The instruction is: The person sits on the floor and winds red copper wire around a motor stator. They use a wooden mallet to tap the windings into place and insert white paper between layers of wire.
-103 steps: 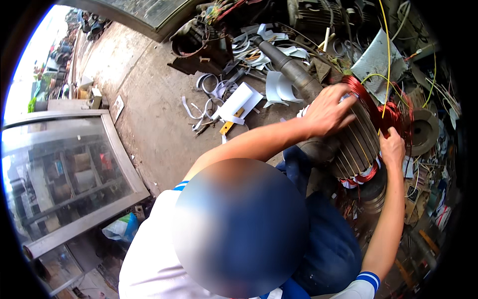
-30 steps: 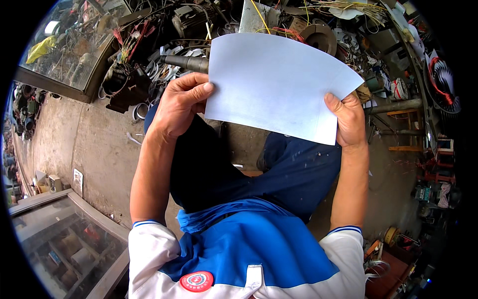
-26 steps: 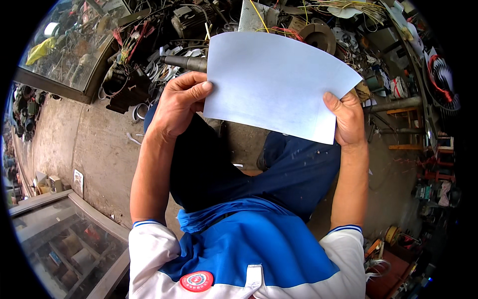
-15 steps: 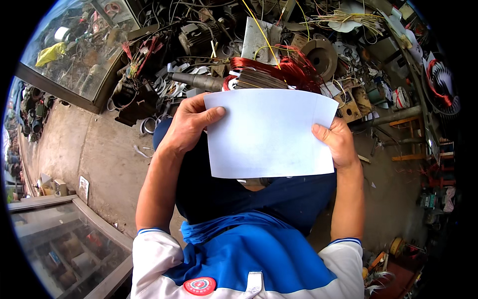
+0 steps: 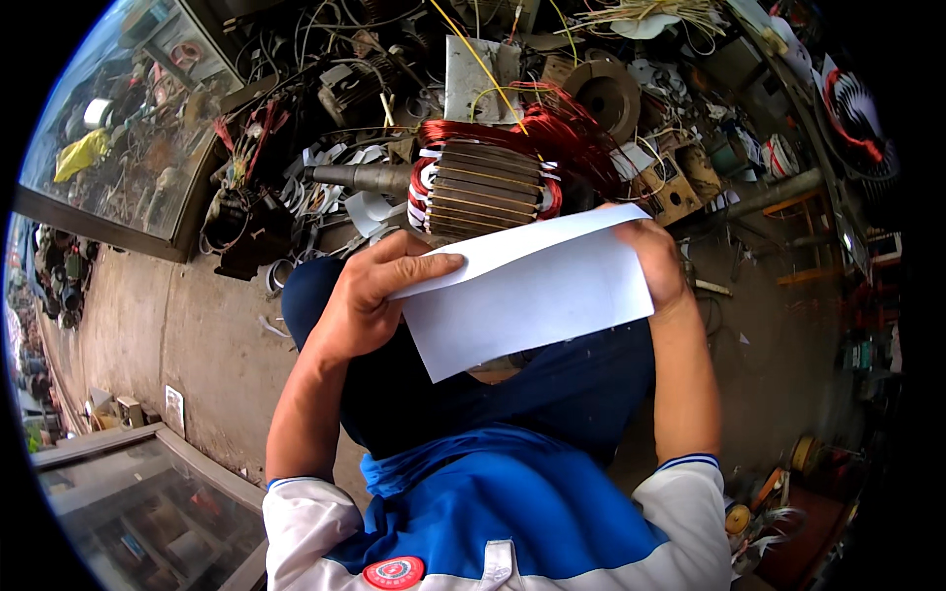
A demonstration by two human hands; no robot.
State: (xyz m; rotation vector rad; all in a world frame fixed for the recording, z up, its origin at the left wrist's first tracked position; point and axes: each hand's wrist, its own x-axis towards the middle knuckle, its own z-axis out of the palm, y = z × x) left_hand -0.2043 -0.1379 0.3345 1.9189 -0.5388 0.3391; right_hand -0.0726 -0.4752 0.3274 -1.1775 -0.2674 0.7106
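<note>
A white paper sheet (image 5: 522,305) stretches between my hands above my lap, its upper strip folded over along the long side. My left hand (image 5: 384,295) grips the left end, thumb on top of the folded strip. My right hand (image 5: 655,271) holds the right end, its fingers partly behind the paper. Just beyond lies a slotted motor core (image 5: 483,187) with red copper windings (image 5: 576,143), white liners and thin yellow rods, joined to a thick metal shaft (image 5: 350,175).
Wires, paper scraps and metal parts surround the core, with a dark housing (image 5: 241,227) and a ring-shaped part (image 5: 606,103). A glass-topped cabinet (image 5: 148,492) stands lower left, a glass frame (image 5: 123,229) upper left, a wound stator (image 5: 852,118) at far right.
Earlier my hands were at the motor core; then they held the sheet up flat. Since then they have moved lower, and the sheet's top has bent over into a fold, exposing the core behind it.
</note>
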